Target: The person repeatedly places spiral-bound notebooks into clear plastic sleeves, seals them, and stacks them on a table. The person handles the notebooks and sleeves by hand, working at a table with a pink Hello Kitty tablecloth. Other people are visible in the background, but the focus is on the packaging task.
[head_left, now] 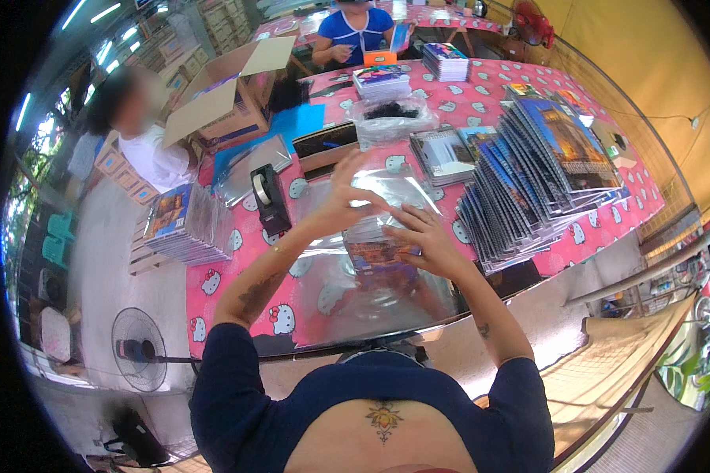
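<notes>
A spiral notebook (377,258) with a city picture on its cover lies in front of me, on and partly under clear plastic film (335,303). My left hand (345,199) is over its far end, fingers raised and apart, holding nothing that I can see. Spread fingers of my right hand (424,240) rest over the notebook's right side, close to the left thumb. Left of my left hand stands a black tape dispenser (270,206). More clear plastic sheets (398,188) lie just beyond my hands.
A tall leaning stack of spiral notebooks (521,177) stands at the right, and another wrapped stack (188,229) at the left edge. Farther off are an open carton (227,102) and two co-workers (355,33) (146,134). A standing fan (140,349) is at lower left.
</notes>
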{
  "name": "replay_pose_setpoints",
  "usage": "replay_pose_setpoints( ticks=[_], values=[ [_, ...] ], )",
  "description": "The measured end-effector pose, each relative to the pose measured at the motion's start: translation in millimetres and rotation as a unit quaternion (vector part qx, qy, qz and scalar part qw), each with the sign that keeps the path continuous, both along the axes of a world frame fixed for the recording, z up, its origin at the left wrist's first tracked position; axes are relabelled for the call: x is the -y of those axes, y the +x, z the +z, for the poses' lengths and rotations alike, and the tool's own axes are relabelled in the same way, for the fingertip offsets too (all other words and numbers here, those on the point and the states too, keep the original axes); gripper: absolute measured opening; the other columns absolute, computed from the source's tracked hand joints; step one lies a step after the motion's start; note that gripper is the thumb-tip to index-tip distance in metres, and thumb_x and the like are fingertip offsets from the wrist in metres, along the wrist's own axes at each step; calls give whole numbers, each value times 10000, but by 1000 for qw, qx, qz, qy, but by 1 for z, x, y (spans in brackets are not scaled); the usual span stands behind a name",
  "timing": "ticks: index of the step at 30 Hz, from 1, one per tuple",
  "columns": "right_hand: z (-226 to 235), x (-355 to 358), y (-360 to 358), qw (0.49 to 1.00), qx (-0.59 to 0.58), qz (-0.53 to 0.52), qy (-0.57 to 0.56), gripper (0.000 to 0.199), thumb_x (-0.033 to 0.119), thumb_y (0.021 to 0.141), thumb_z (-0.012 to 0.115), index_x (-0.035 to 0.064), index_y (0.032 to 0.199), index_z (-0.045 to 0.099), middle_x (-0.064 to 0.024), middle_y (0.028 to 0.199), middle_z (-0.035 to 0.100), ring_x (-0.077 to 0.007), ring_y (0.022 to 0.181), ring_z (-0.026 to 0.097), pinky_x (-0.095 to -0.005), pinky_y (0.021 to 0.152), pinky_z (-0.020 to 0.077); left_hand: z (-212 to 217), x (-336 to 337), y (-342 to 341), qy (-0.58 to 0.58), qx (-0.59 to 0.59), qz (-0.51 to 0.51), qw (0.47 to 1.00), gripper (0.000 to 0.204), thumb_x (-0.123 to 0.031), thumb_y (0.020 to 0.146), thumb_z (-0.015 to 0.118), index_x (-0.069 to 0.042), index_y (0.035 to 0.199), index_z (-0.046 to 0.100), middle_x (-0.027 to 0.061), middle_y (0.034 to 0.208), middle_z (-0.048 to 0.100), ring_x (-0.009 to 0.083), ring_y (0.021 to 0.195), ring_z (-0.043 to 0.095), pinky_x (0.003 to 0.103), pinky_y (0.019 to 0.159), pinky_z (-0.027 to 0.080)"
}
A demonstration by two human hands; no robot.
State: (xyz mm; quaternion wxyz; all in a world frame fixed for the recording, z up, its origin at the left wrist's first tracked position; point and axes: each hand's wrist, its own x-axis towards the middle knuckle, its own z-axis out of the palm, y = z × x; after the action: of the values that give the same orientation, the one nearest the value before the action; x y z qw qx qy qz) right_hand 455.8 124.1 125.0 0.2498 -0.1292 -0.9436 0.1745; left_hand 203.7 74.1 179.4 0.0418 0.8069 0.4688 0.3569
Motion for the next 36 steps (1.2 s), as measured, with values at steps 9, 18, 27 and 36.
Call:
replay_pose_setpoints(
  ticks=[9,18,27,36],
  values=[
    [3,-2,0,1000,19,-5,-1,664,243,726,773,298,1349,551,-147,1526,342,-335,1406,318,-526,1084,287,21,41,-30,-9,93,59,994,272,-25,730,749,-184,950,774,121,1571,268,293,1462,205,444,1164,162],
    [-4,-3,-7,998,29,8,47,601,241,733,768,278,1303,581,-179,1538,291,-365,1392,319,-516,1086,282,-44,-23,13,-23,-32,85,996,449,-359,777,767,-266,1200,649,229,1582,109,411,1465,95,584,1131,126],
    [9,-56,-46,968,-142,-69,-195,428,289,861,695,30,1191,611,-182,1152,620,-273,1067,596,-373,903,465,58,52,45,-68,-273,73,957,362,-314,792,742,-163,1116,679,157,1525,291,332,1446,197,518,1150,175],
    [29,-66,-70,958,-173,-2,-229,561,216,763,793,24,1247,585,-130,1077,664,-226,1010,627,-334,914,472,-24,14,-30,-355,312,63,879,474,-223,903,679,-8,1305,549,96,1256,605,186,1126,587,314,968,467]
  ],
)
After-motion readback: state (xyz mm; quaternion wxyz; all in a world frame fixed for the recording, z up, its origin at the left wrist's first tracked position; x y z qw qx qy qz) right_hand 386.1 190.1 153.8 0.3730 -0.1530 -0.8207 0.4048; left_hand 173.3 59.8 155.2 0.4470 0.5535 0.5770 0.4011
